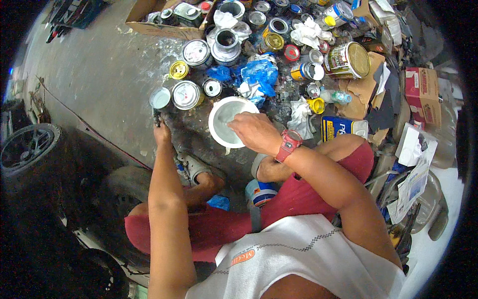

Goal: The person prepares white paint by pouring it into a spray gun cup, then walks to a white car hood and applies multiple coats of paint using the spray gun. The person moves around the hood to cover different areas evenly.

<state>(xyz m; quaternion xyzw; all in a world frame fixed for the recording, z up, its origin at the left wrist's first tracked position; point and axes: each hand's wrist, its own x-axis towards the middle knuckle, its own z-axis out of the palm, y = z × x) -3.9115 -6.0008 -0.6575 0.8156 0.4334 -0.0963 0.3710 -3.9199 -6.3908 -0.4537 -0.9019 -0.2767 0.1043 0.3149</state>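
My left hand point(162, 133) reaches forward with its fingers wrapped round a dark handle point(157, 118). Just beyond it is a round open cup point(160, 98) with pale grey contents; the two look like a paint spray gun with its cup, though the join is unclear. Over the rim of a white tub point(213, 125) hangs my right hand point(256, 133), fingers bent and pressed together inside it. Whatever those fingers pinch is hidden. The tub's inside looks pale and wet. Lidded paint tins point(186, 94) stand between cup and tub.
Several tins crowd the far floor, with crumpled blue cloth point(259, 77) and white rags point(301, 117) among them. A cardboard box point(167, 30) of containers stands far left. A blue-and-yellow can point(343, 128) is by my right knee. Wheels point(31, 149) and a cable point(92, 130) lie leftward.
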